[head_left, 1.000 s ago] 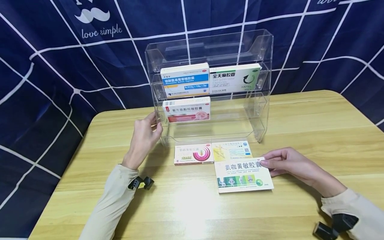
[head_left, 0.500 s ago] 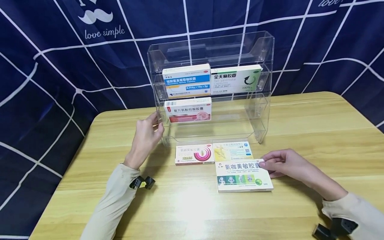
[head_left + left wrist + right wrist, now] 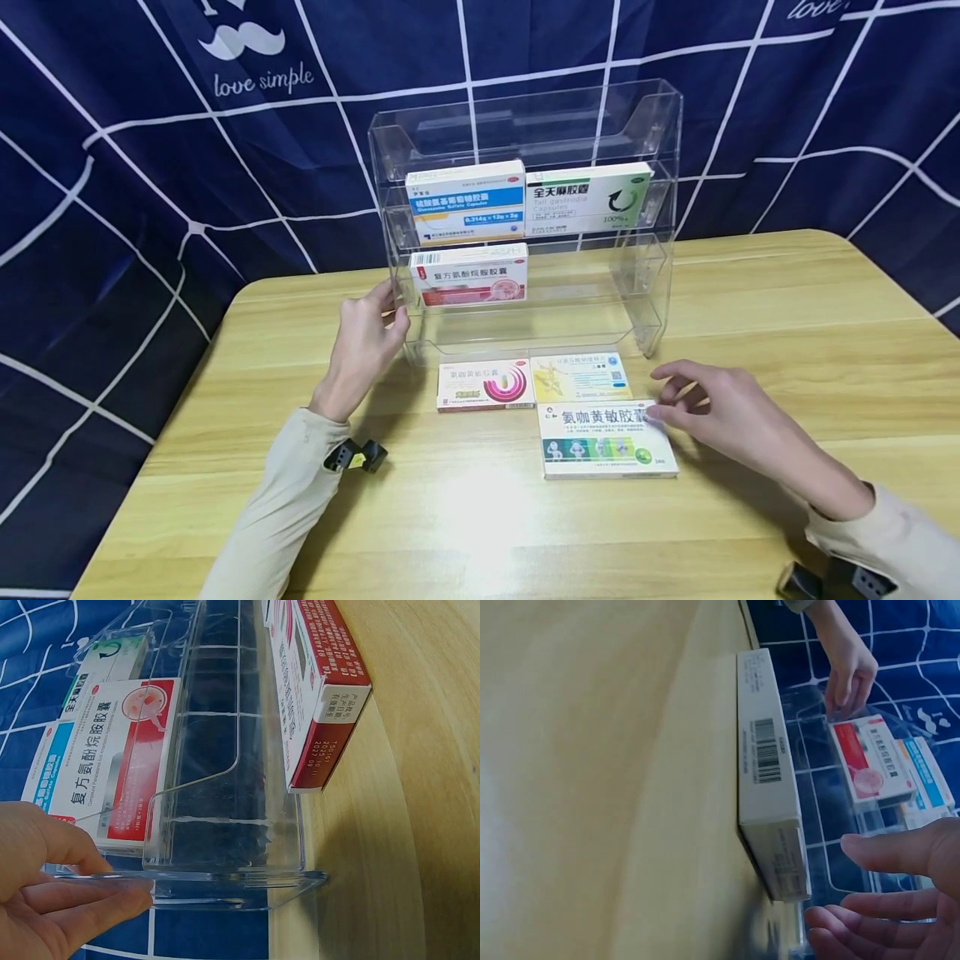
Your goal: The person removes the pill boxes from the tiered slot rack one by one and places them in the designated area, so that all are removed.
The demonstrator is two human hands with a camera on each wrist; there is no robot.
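Note:
A clear plastic display rack (image 3: 647, 275) stands on the table; my left hand (image 3: 363, 342) pinches its left side wall between thumb and fingers, as the left wrist view also shows. Flat on the table in front lies a white medicine box with a green picture band (image 3: 607, 442). My right hand (image 3: 731, 417) is over its right edge, thumb by the upper right corner. In the right wrist view the thumb and fingers (image 3: 900, 851) are spread apart with nothing between them. Behind that box lie a pink-ringed medicine box (image 3: 480, 387) and a yellow-and-white one (image 3: 577, 379).
On the rack's middle tier stand a blue-and-white box (image 3: 465, 200) and a green-and-white box (image 3: 588, 200). A red-and-white box (image 3: 472, 279) stands on the tier below, at the left. A dark blue checked cloth (image 3: 300, 183) hangs behind the wooden table (image 3: 420, 508).
My right hand has let go of the white box with the green picture band and drawn slightly away to the right. The box now lies flat. My left hand stays at the rack.

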